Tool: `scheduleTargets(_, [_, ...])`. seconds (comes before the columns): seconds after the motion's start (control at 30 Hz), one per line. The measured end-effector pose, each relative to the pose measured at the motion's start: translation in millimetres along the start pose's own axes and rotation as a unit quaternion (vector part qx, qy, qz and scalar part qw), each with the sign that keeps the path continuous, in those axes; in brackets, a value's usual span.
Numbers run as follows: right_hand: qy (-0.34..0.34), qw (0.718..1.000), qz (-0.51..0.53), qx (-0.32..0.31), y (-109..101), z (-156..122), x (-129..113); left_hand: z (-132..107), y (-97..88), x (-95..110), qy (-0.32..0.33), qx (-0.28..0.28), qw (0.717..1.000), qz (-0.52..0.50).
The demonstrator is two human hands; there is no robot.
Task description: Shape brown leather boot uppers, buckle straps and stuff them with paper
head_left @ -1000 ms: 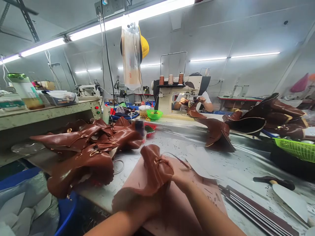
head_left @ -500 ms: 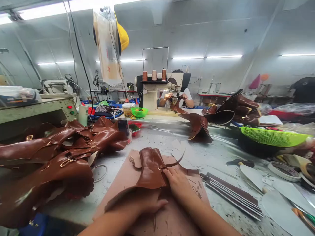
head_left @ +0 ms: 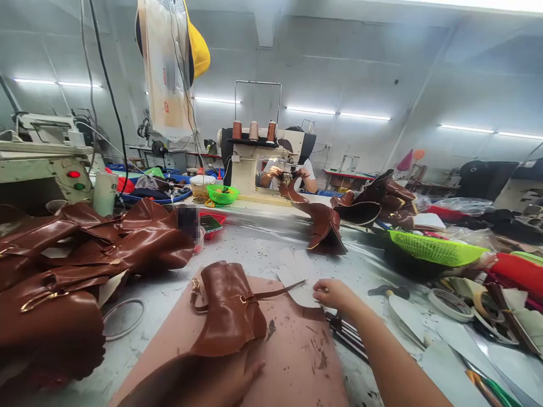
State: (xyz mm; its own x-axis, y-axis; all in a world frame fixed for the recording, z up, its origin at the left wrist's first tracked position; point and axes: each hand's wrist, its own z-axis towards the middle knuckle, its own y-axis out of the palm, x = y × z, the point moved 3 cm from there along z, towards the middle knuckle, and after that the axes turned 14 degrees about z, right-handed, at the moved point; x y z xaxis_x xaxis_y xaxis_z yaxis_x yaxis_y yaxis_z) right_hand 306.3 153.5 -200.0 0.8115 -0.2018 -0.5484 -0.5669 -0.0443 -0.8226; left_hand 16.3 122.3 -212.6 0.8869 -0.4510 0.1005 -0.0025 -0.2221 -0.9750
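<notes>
A brown leather boot upper with a gold buckle and a thin strap lies on a pinkish-brown board. My left hand is under the lower edge of the upper. Its visible fingers are stretched out, while the leather covers the rest. Right of the strap tip, my right hand has its fingers curled in. Whatever they might hold is hidden. White sheet pieces lie beside that hand, and a bundle of dark strips lies partly behind my right forearm.
Several brown leather uppers are piled on the left. A person sews at a machine opposite, with another upper hanging down from it. On the right are a green basket, tape rolls and scissors.
My right hand has left the upper and moved to the right, past the strap tip. My left hand stays by the lower edge. The whole view has turned slightly right.
</notes>
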Motion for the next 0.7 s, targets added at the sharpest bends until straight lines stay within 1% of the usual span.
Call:
scheduleTargets(0.03, [-0.009, 1.0, 0.005, -0.003, 1.0, -2.1, 1.2, 0.5, 5.9, -2.2, 0.004, 0.002, 1.0, -0.002])
scheduleTargets(0.07, [-0.018, 1.0, 0.01, -0.003, 1.4, -3.9, 2.3, 1.1, 12.8, -1.7, 0.022, 0.008, 1.0, -0.001])
scheduleTargets(0.13, [-0.035, 0.999, 0.017, 0.004, 1.0, -6.1, 4.8, 2.9, 26.0, 10.3, 0.105, 0.042, 0.994, 0.01])
scheduleTargets(0.2, [-0.051, 0.998, 0.02, 0.011, 0.7, -5.7, 6.9, 6.5, 32.5, 37.0, 0.211, 0.088, 0.973, 0.023])
scheduleTargets(0.23, [-0.057, 0.998, 0.02, 0.014, 0.7, -4.7, 7.8, 10.4, 32.0, 53.6, 0.245, 0.101, 0.964, 0.03])
scheduleTargets(0.27, [-0.064, 0.998, 0.019, 0.015, 0.5, -3.5, 8.6, 15.8, 29.7, 72.1, 0.283, 0.092, 0.954, 0.038])
scheduleTargets(0.3, [-0.07, 0.997, 0.019, 0.015, 0.1, -2.1, 9.4, 23.4, 24.4, 90.0, 0.3, 0.088, 0.949, 0.045])
scheduleTargets(0.37, [-0.08, 0.997, 0.021, 0.005, -2.1, 0.6, 11.4, 44.0, 7.5, 117.9, 0.259, 0.117, 0.958, 0.045])
scheduleTargets(0.4, [-0.086, 0.996, 0.023, -0.005, -4.0, 1.8, 12.6, 55.1, 1.1, 128.0, 0.24, 0.1, 0.964, 0.046])
scheduleTargets(0.47, [-0.097, 0.995, 0.026, -0.028, -8.9, 3.8, 15.4, 74.6, -7.1, 138.3, 0.202, 0.075, 0.975, 0.047])
scheduleTargets(0.5, [-0.104, 0.994, 0.024, -0.038, -11.7, 4.6, 16.8, 81.6, -8.5, 139.6, 0.192, 0.067, 0.978, 0.047])
scheduleTargets(0.57, [-0.12, 0.991, 0.01, -0.053, -16.6, 5.6, 19.3, 89.3, -7.7, 137.4, 0.185, 0.072, 0.979, 0.042])
scheduleTargets(0.7, [-0.168, 0.982, -0.037, -0.075, -18.4, 2.7, 22.0, 88.8, -2.5, 130.2, 0.185, 0.092, 0.978, 0.031])
